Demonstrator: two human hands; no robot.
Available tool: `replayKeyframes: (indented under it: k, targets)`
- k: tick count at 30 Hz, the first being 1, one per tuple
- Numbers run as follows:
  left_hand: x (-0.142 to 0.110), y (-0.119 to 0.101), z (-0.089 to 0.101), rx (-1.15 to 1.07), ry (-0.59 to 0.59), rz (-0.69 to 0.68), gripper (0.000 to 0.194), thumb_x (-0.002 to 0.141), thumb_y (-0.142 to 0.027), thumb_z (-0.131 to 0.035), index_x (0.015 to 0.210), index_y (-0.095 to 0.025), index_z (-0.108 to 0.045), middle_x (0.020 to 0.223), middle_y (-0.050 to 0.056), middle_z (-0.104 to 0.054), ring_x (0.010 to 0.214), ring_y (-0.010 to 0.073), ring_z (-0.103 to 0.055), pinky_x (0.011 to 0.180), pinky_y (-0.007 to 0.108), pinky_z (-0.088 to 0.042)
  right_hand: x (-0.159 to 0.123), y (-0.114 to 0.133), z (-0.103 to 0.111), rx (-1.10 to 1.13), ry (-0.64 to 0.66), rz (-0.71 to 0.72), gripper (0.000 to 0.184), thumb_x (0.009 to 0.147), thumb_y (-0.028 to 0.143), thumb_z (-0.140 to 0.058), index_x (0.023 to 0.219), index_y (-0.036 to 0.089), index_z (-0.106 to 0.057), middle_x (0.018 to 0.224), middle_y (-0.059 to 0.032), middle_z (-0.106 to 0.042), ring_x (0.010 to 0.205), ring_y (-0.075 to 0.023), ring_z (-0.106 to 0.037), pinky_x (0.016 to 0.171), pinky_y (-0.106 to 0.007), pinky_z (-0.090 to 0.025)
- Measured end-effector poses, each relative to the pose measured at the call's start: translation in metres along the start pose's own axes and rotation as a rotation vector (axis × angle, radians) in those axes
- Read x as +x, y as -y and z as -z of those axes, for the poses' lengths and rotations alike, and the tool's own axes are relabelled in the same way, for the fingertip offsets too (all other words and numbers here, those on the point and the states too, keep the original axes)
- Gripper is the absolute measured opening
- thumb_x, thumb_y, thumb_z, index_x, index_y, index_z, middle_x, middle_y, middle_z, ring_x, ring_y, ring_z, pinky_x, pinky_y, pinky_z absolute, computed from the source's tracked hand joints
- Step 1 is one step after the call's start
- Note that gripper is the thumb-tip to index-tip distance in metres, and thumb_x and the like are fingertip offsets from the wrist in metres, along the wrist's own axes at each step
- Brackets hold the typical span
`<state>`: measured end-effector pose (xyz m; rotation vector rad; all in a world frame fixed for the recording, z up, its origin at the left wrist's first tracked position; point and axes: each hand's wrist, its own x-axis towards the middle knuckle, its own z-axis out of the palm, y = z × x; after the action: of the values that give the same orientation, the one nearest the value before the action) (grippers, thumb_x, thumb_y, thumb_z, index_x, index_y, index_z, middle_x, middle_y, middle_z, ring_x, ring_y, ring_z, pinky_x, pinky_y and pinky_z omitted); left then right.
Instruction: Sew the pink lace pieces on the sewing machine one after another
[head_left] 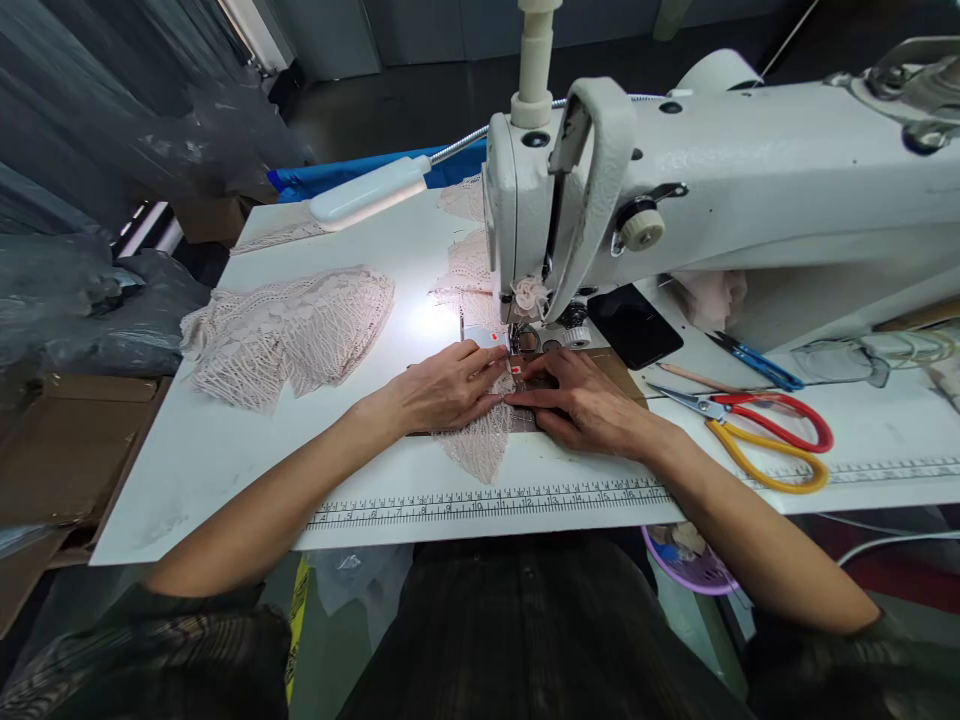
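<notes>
A pale pink lace piece [480, 450] lies under the needle area of a white sewing machine [517, 220], its pointed end hanging toward me. My left hand [457, 385] rests on the lace's left side, fingers together and pressing it near the presser foot [514, 338]. From the right, my right hand [581, 400] pinches the lace's edge between thumb and forefinger, close to the left fingertips. More lace [471, 265] lies behind the needle. What the left fingertips grip underneath is partly hidden.
Folded lace pieces [292, 330] lie at left. A lamp [371, 193] lights the table. On the right are a black phone [635, 325], red-and-yellow scissors [772, 425], blue thread snips [761, 362] and a pencil [697, 378]. A ruler strip [480, 505] runs along the front edge.
</notes>
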<state>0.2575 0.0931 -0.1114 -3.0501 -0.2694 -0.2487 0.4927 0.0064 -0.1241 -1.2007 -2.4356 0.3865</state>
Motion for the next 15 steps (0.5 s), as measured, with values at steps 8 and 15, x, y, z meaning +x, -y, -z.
replayKeyframes:
  k: [8, 15]
  targets:
    - [-0.003, -0.003, -0.004, -0.005, -0.009, 0.034, 0.036, 0.1, -0.029, -0.043, 0.126, -0.008, -0.056, 0.132, 0.021, -0.061, 0.11, 0.0284, -0.062, 0.089, 0.046, -0.052, 0.0, -0.003, 0.001, 0.087, -0.063, -0.004, 0.037, 0.089, 0.017, -0.053, 0.119, 0.03, -0.071, 0.116, -0.0089, -0.06, 0.111, -0.0251, -0.055, 0.097, -0.047, -0.048]
    - [-0.005, -0.006, -0.005, 0.0, -0.024, 0.071, 0.039, 0.1, -0.031, -0.042, 0.129, -0.009, -0.055, 0.136, 0.021, -0.058, 0.11, 0.0303, -0.062, 0.085, 0.047, -0.051, 0.003, -0.014, -0.004, 0.045, -0.192, 0.037, 0.03, 0.088, 0.017, -0.051, 0.106, 0.016, -0.075, 0.104, -0.0131, -0.061, 0.097, -0.0235, -0.06, 0.087, -0.042, -0.055]
